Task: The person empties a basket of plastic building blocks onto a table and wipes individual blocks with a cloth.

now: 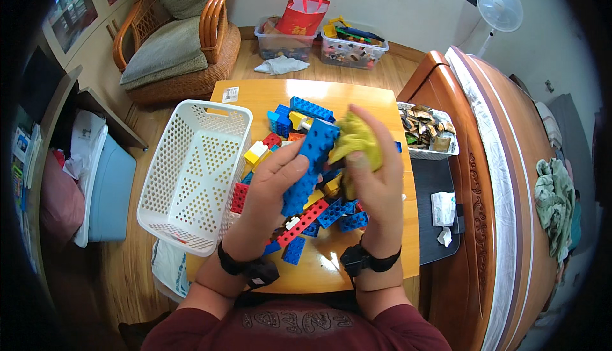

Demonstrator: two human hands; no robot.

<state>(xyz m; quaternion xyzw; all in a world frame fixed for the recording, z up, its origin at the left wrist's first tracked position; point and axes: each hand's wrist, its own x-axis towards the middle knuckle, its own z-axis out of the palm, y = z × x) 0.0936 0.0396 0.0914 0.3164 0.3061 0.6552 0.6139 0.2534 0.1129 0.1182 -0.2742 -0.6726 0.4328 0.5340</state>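
My left hand [277,174] grips a long blue building brick [313,155], tilted with its studs towards the right. In my right hand [382,174] is a bunched yellow-green cloth [356,138], close to the upper end of that brick. Below both hands a pile of toy bricks lies on the wooden table [377,265]. Among them are a red perforated beam [303,223], a blue brick [294,250] near the front, and a long blue brick [311,109] at the back. My hands hide part of the pile.
A white perforated plastic basket [191,184] stands left of the bricks, over the table's left edge. Right of the table are a basket of small packets [425,131] and a tissue pack [443,208]. Two clear bins [354,52] and a rattan armchair [181,40] stand beyond.
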